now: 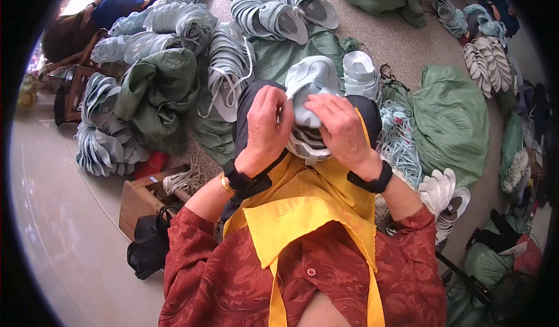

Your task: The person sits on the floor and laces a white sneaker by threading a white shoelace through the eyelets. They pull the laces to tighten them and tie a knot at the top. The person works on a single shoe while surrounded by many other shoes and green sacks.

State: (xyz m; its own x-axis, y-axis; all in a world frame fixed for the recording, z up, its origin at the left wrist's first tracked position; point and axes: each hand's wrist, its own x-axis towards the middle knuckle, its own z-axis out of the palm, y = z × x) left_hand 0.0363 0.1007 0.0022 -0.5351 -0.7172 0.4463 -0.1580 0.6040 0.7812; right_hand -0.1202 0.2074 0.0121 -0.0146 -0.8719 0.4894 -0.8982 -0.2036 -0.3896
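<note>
Step in hand: both hands work on one pale blue-grey shoe upper [308, 97], held up over the lap; it looks like fitting or pulling its edge into shape.
Left hand [266, 130]: fingers clenched on the upper's left edge, thumb on top.
Right hand [342, 130]: fingers grasping the upper's right side, pressing down on it.
Where the upper is: between the two hands, above the yellow apron [303, 210], clear of the floor.
Next move, as I judge it: a firm, even pull from both sides without letting the piece twist.
Count, in hand: one upper.
Count, wrist bands: two black ones, one on each wrist.
Count, stacks of uppers on the floor [70, 239]: at least eight; single pieces too many to count.
Count, green sacks [454, 117]: about four in view.
Count, wooden stool [142, 196]: one.
</note>
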